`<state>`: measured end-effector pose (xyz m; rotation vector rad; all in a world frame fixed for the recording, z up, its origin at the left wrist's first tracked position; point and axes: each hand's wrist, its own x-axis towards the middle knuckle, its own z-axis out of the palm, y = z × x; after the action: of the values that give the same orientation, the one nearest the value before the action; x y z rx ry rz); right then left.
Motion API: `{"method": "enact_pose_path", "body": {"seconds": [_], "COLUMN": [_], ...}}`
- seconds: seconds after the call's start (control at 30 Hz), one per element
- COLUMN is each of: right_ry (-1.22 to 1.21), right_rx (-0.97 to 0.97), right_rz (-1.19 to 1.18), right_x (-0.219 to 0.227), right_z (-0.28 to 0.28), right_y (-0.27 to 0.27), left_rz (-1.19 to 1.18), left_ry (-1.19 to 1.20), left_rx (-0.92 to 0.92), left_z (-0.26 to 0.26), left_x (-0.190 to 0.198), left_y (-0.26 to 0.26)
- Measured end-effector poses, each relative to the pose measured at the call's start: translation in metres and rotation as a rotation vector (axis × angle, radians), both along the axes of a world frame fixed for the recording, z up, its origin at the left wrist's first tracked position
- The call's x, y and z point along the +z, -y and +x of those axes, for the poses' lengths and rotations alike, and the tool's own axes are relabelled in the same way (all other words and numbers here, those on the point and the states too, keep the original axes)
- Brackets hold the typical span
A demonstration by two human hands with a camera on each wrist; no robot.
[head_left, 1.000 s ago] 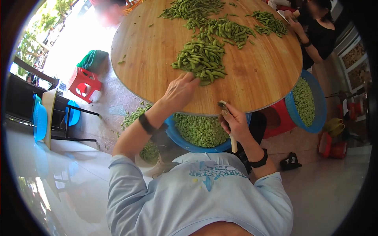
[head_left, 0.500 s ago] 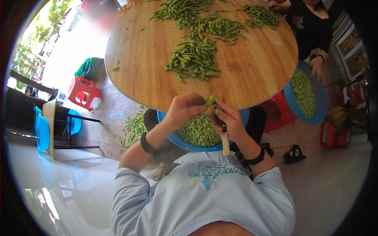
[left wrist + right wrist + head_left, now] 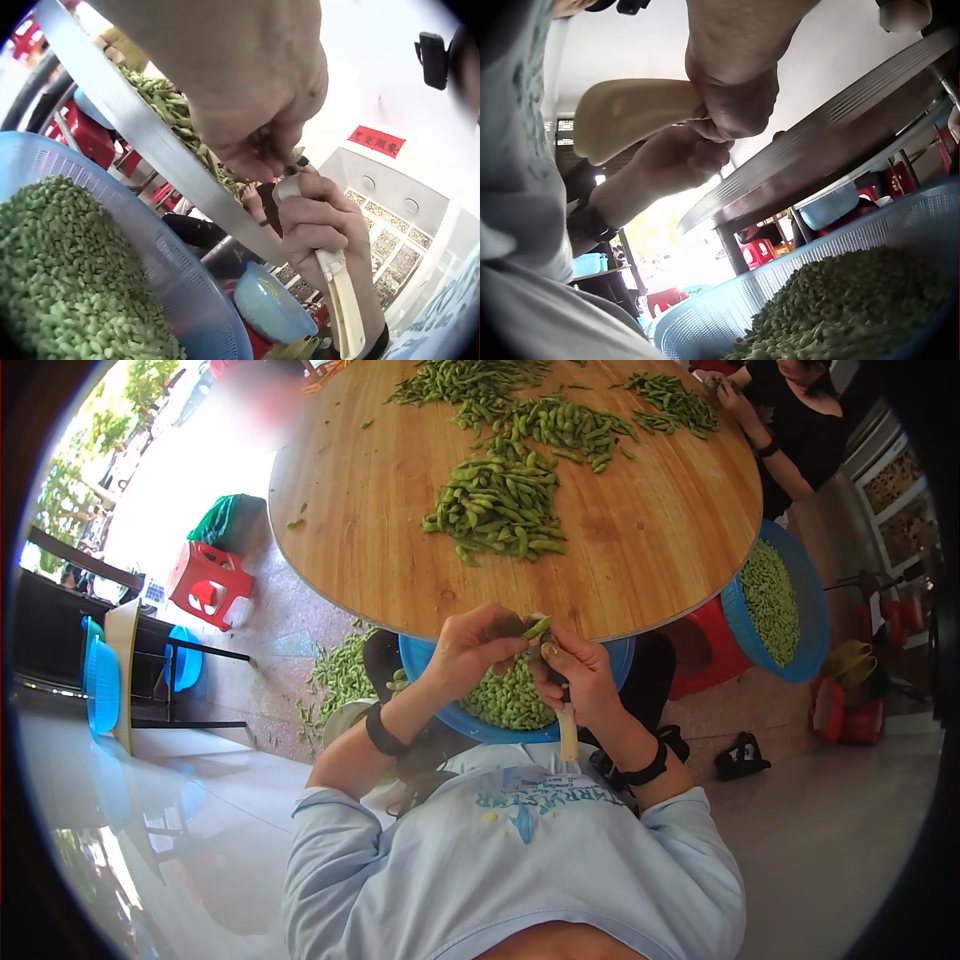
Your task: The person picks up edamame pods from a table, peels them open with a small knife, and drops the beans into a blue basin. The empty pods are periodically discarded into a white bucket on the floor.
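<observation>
Below the table's near edge, my left hand [image 3: 468, 650] pinches a green soybean pod [image 3: 540, 627] between thumb and fingers. Close against it, my right hand [image 3: 586, 678] grips a tool with a long cream handle [image 3: 568, 735]; its working end is hidden by the fingers. The handle [image 3: 342, 307] points down out of the fist in the left wrist view. Beneath both hands sits a blue basin [image 3: 450, 718] of shelled green beans [image 3: 508, 698]. A heap of unshelled pods [image 3: 495, 508] lies on the round wooden table [image 3: 350, 550] in front.
More pods [image 3: 570, 428] lie farther back on the table. Another blue basin of beans [image 3: 770, 605] stands at the right beside a red stool [image 3: 700, 650]. A person in black [image 3: 800, 430] sits at the far right. Pods [image 3: 345, 680] litter the floor at the left.
My left hand has come back from the pod heap with a pod and now meets the right hand. Over the last half second, the pod has tilted lower.
</observation>
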<state>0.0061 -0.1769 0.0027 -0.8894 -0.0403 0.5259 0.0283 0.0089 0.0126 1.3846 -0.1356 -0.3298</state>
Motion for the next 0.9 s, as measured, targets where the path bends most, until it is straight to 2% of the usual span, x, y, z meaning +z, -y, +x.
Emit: {"method": "enact_pose_path", "body": {"seconds": [0.07,0.13,0.17,0.2,0.23,0.3,0.33,0.37,0.43,0.47,0.53,0.6,0.63,0.7,0.73,0.77,0.83,0.9], "right_ry": [-0.018,-0.034,-0.062,-0.092,-0.092,-0.087,-0.086,-0.082,-0.081,-0.034,0.016,0.198,0.198,0.280,0.279,0.223,0.168,0.242], "right_rx": [0.029,0.059,0.119,0.180,0.181,0.324,0.326,0.264,0.205,0.169,0.136,0.007,0.006,-0.029,-0.027,0.002,0.032,0.113], "right_rz": [0.042,0.084,0.181,0.277,0.276,0.386,0.384,0.311,0.239,0.158,0.077,-0.058,-0.058,-0.334,-0.334,-0.255,-0.178,-0.377], "right_x": [0.000,0.000,0.000,0.000,-0.001,-0.003,-0.004,-0.004,-0.003,0.000,0.002,-0.002,-0.005,-0.008,-0.009,-0.010,-0.011,-0.011], "right_z": [0.002,0.004,0.004,0.004,0.004,0.004,0.004,0.005,0.004,0.004,0.004,-0.001,-0.004,-0.007,-0.007,-0.008,-0.008,-0.006], "right_y": [0.002,0.004,0.006,0.008,0.010,0.014,0.014,0.015,0.014,0.011,0.005,0.001,0.001,0.001,0.002,0.004,0.012,0.018], "left_rz": [-0.012,-0.245,-0.245,-0.421,-0.598,-0.645,-0.691,-0.693,-0.459,-0.460,-0.246,-0.229,-0.212,-0.137,-0.062,-0.063,-0.269,-0.267], "left_ry": [-0.018,-0.160,-0.160,-0.271,-0.381,-0.447,-0.515,-0.514,-0.323,-0.321,-0.245,-0.227,-0.209,-0.183,-0.160,-0.163,-0.279,-0.272], "left_rx": [-0.005,-0.131,-0.132,-0.211,-0.289,-0.316,-0.344,-0.343,-0.175,-0.172,-0.150,-0.119,-0.090,-0.088,-0.087,-0.086,-0.104,-0.074], "left_z": [0.001,0.006,0.006,0.006,0.005,0.004,0.003,0.003,0.001,0.000,0.001,-0.001,-0.002,-0.003,-0.004,-0.004,-0.003,0.001], "left_x": [-0.003,-0.008,-0.010,-0.011,-0.012,-0.014,-0.014,-0.012,-0.001,-0.002,-0.005,-0.007,-0.007,-0.005,-0.005,-0.006,-0.009,-0.006], "left_y": [-0.002,-0.007,-0.008,-0.009,-0.009,-0.009,-0.009,-0.007,-0.002,-0.003,-0.004,-0.003,-0.002,-0.001,-0.001,-0.001,-0.004,-0.009]}}
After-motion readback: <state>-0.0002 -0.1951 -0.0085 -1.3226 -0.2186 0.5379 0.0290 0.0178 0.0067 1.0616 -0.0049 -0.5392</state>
